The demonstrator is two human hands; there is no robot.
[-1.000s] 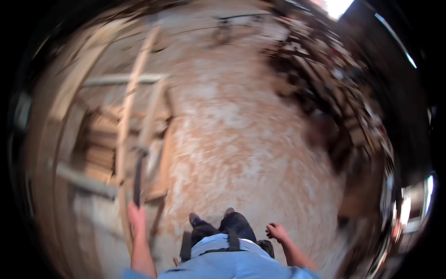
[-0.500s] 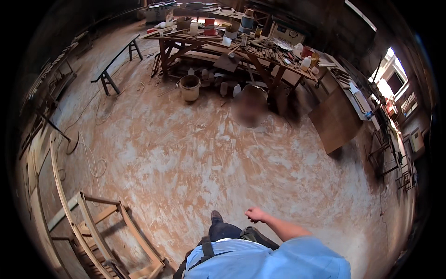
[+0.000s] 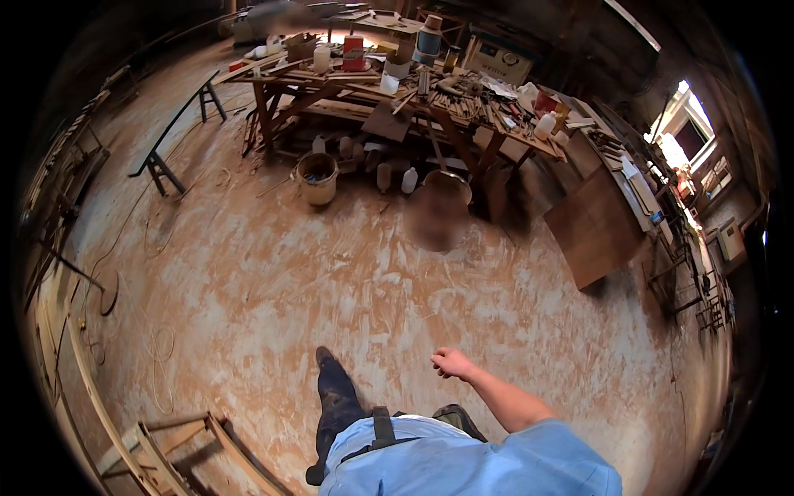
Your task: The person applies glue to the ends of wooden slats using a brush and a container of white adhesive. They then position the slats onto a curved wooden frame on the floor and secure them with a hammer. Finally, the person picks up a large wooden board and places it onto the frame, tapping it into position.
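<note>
My right hand (image 3: 452,362) hangs in front of my body, over the stained floor (image 3: 364,298). Its fingers are loosely curled, and nothing shows in them. The hand touches nothing and is well apart from the furniture around. My left hand is out of the picture. In front of me stands a long wooden worktable (image 3: 331,80), heaped with wood strips, tins and bottles. A cream bucket (image 3: 318,190) sits on the floor before it, with several plastic bottles beneath the tabletop.
A narrow dark bench (image 3: 174,124) stands at the left. Wooden frame pieces (image 3: 240,453) lie at the lower left, with a long pale plank (image 3: 95,388) beside them. Thin cable (image 3: 161,355) loops over the floor there. A brown board (image 3: 591,231) leans at the right.
I have stepped forward, one leg now stretched ahead. The worktable and bucket appear closer, and the wooden frame has slid toward the lower edge. My right hand stays curled.
</note>
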